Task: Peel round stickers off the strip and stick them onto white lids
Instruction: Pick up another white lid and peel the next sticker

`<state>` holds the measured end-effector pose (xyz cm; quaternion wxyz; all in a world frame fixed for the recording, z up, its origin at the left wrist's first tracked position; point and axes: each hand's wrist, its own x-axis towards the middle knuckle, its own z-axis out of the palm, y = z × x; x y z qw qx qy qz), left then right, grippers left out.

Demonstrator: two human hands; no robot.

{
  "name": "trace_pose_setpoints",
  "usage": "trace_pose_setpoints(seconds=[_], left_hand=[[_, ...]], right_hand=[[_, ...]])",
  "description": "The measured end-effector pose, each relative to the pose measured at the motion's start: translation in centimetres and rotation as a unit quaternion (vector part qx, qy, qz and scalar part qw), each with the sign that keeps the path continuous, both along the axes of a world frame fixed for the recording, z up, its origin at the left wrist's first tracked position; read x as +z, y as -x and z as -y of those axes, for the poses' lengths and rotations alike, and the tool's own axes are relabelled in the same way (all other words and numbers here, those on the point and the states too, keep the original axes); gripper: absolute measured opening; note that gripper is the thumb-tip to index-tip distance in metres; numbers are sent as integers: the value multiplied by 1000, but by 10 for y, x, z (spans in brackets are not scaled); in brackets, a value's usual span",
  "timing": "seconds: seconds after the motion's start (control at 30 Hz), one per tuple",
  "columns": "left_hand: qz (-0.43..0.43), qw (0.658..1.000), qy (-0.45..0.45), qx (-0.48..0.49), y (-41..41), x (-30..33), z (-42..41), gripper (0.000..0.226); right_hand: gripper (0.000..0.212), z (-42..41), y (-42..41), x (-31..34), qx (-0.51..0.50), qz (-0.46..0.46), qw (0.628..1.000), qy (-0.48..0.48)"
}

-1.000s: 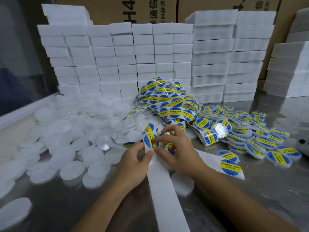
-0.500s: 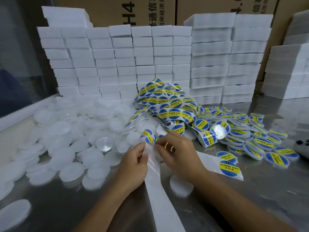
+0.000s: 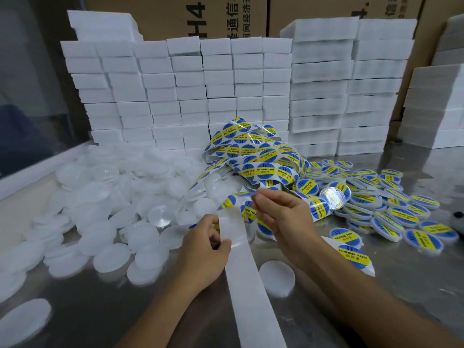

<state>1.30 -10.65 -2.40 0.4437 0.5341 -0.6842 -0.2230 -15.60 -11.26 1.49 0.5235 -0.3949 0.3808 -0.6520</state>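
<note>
- Left hand (image 3: 200,249): grip closed on the bare white backing strip (image 3: 247,277), thumb on top and fingers curled beneath its left edge.
- Backing strip: runs from the near edge of the metal worktop (image 3: 414,285) up between both hands, joining the tangled pile of unpeeled sticker strip (image 3: 256,154) behind them.
- Right hand (image 3: 283,219): grip pinched on a round blue-and-yellow sticker (image 3: 247,194) at the fingertips (sticker seen nearly edge-on, raised above the strip).
- Unlabelled white lids (image 3: 105,209): heaped across the left half of the worktop; one single lid (image 3: 277,277) lies just right of the strip, under the right forearm.
- Labelled lids (image 3: 391,202): spread on the right side of the worktop, stickers facing up (printed "SOLDERING PASTE").
- One shiny silver disc (image 3: 333,198) lies among the labelled lids.
- White foam blocks (image 3: 218,91): stacked in columns along the rear, in front of cardboard cartons (image 3: 226,16).
</note>
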Motion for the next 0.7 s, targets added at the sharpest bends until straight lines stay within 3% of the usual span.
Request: trace_pose_setpoints(seconds=[0.3,0.5,0.6,0.7], left_hand=[[73,997,30,21,-1,-4,-1,26],[137,990,23,12,-5,3,-4,32],[174,976,88,95,-13,16,-4,16],[199,947,118,222,-29,28,-2,16]], right_hand=[[12,-6,-17,-11,175,17,984,-21],[23,-6,-19,-18,162,-23,985,-58],[21,-5,-18,-18,164,-25,984,-68],[16,-5,-19,-18,165,-5,984,-69]])
